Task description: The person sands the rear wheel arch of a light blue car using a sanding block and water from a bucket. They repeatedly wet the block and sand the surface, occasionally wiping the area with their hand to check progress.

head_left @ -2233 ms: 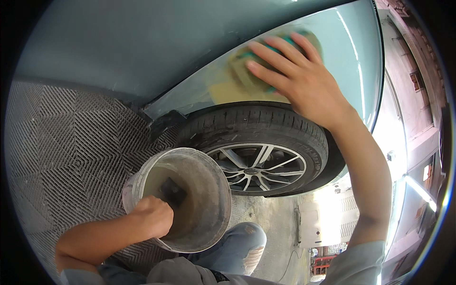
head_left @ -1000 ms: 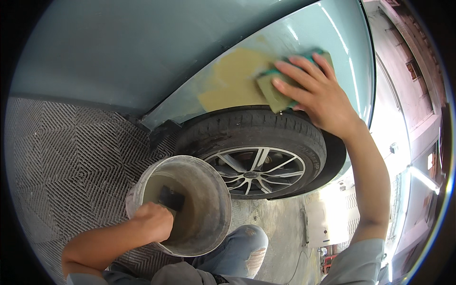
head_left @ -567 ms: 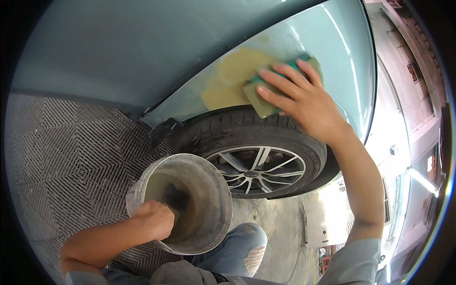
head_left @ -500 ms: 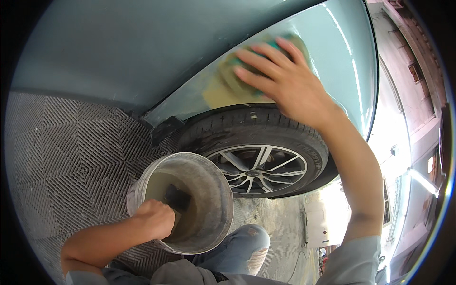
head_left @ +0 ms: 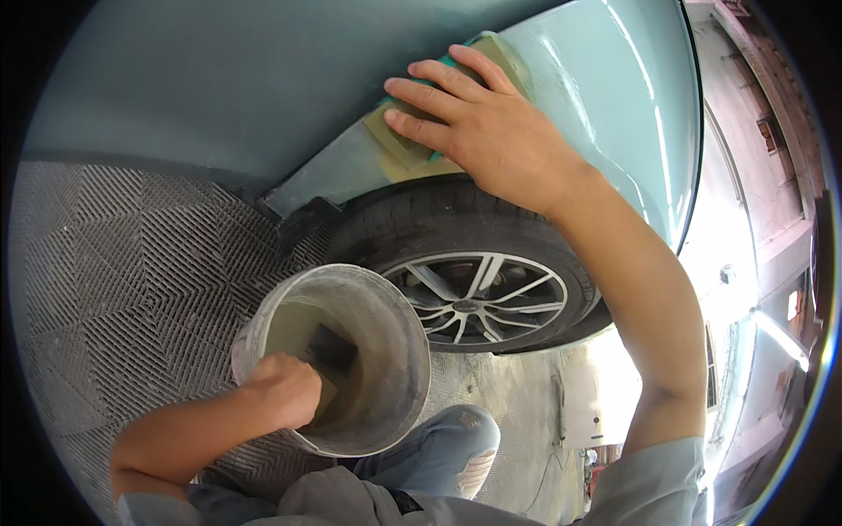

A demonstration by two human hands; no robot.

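Note:
My right hand (head_left: 504, 131) presses a teal sanding block (head_left: 438, 81), wrapped in olive-brown sandpaper (head_left: 399, 145), against the light blue car fender (head_left: 605, 79) above the wheel arch. The fingers spread over the block's far side and the thumb side is partly hidden. A dull yellowish patch shows on the paint beside it. My left hand (head_left: 285, 390) is a closed fist at the near left rim of a dirty white bucket (head_left: 390, 324); what it grips is hidden. Inside, next to the fist, a dark rectangular block (head_left: 331, 348) sits in murky water.
A tire (head_left: 403, 210) with a silver and black spoked wheel (head_left: 469, 304) stands right behind the bucket. A dark blue-grey car panel (head_left: 219, 88) fills the upper left. Ridged grey floor tiles (head_left: 114, 289) lie at left. My bent knee (head_left: 447, 447) is beside the bucket.
My right hand has slid the sanding block left and slightly up along the fender, and its motion blur is gone. My left fist has stayed at the bucket.

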